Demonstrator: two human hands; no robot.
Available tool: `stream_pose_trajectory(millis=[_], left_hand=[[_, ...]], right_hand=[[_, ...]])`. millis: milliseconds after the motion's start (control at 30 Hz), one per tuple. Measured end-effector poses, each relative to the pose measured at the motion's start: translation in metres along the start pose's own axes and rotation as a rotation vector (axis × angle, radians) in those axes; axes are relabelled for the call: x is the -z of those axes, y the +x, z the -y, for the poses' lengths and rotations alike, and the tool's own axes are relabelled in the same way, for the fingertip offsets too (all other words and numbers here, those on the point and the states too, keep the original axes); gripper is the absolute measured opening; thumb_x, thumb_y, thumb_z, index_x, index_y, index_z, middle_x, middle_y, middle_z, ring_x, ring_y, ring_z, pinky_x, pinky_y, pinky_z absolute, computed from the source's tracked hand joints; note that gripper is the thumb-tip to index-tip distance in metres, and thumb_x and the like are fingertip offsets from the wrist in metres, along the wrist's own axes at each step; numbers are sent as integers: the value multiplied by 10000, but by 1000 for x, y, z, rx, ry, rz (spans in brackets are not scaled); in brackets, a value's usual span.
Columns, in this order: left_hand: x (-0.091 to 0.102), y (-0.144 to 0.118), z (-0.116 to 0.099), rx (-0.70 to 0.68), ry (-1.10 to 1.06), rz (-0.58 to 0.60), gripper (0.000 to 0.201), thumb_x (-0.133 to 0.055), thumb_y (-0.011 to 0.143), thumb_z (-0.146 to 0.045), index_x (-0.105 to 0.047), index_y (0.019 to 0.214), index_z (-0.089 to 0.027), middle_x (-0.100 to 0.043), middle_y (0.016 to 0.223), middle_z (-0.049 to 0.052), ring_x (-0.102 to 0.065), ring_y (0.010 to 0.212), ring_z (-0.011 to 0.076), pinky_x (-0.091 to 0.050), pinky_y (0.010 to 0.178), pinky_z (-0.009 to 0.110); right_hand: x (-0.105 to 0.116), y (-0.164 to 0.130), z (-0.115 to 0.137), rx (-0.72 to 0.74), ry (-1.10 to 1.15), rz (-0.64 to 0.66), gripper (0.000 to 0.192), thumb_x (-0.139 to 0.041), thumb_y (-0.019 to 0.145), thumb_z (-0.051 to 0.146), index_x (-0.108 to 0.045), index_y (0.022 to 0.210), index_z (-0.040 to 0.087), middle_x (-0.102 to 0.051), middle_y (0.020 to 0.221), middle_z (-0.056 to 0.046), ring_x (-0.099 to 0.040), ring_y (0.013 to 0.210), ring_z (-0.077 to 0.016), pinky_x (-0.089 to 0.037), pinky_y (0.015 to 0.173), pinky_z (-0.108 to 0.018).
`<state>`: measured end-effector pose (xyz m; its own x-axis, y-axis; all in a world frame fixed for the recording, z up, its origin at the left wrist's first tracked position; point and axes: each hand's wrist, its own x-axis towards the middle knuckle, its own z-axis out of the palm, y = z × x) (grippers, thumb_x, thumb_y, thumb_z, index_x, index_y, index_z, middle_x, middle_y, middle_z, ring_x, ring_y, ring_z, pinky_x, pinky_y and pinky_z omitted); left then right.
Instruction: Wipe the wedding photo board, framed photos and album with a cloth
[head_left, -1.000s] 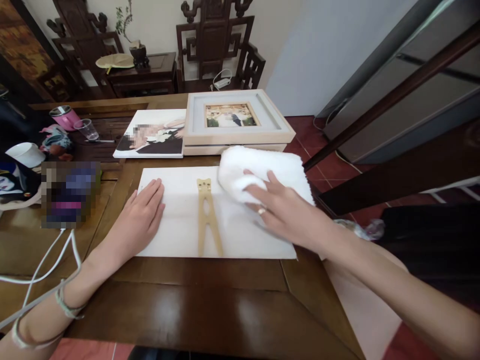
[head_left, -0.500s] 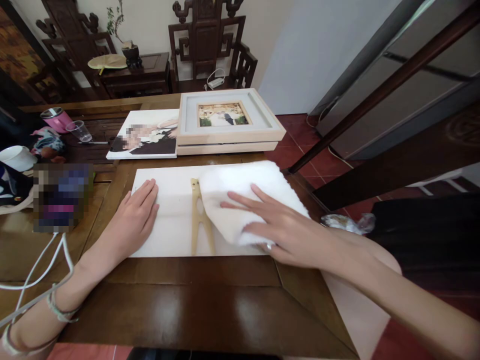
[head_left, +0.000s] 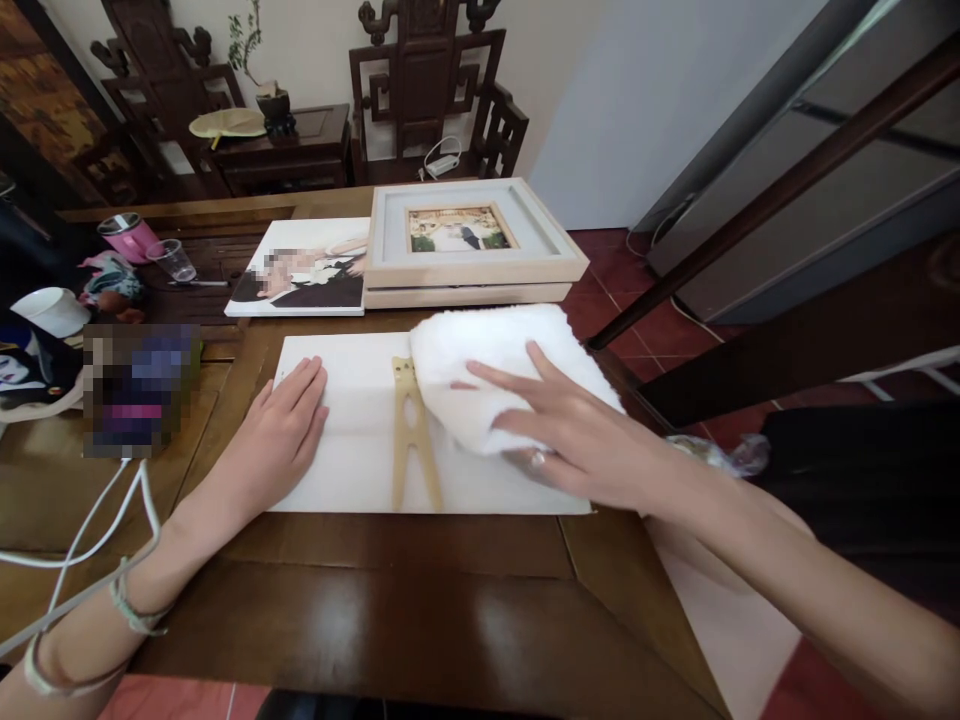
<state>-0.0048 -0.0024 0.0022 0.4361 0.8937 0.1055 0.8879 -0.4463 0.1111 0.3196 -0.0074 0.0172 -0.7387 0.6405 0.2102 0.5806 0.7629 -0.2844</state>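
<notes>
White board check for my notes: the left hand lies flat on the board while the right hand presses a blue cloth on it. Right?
Not quite. The cloth is white, as the head view shows. The left hand lies flat on the board while the right hand presses it.

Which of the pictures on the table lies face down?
The white panel under both hands, showing its stand; the framed photo and the print lie face up.

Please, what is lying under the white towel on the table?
The white towel lies on a white board, beside its wooden stand piece. The right hand presses flat on the towel, the left hand on the board. The board's surface under the towel is covered.
</notes>
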Motion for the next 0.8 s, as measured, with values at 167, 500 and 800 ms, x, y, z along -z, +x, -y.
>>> stream_pose_trajectory(millis=[167,500,800], left_hand=[[0,1,0,8,3,17,508,-227,1006,-325,-370,1441,-106,-349,1537,162,-291,1440,284,-303,1147,524],[3,1,1,-3,-15,19,505,-249,1002,-331,-364,1450,-128,-353,1534,163,-304,1434,294,-303,1147,529],[1,1,3,-8,-20,1,503,-257,1002,-337,-380,1437,-118,-366,1528,162,-304,1436,281,-300,1156,509]], right_hand=[[15,-43,46,60,58,63,344,-446,657,20,-634,794,273,-527,1430,-18,-399,1385,-237,-206,1200,-560],[17,-24,-19,-98,88,12,242,-425,840,149,-613,856,301,-676,1220,7,-461,1340,-289,-331,1172,-523],[8,14,-43,-123,33,-49,225,-413,831,117,-589,896,240,-633,1295,-85,-473,1328,-325,-254,1141,-651]])
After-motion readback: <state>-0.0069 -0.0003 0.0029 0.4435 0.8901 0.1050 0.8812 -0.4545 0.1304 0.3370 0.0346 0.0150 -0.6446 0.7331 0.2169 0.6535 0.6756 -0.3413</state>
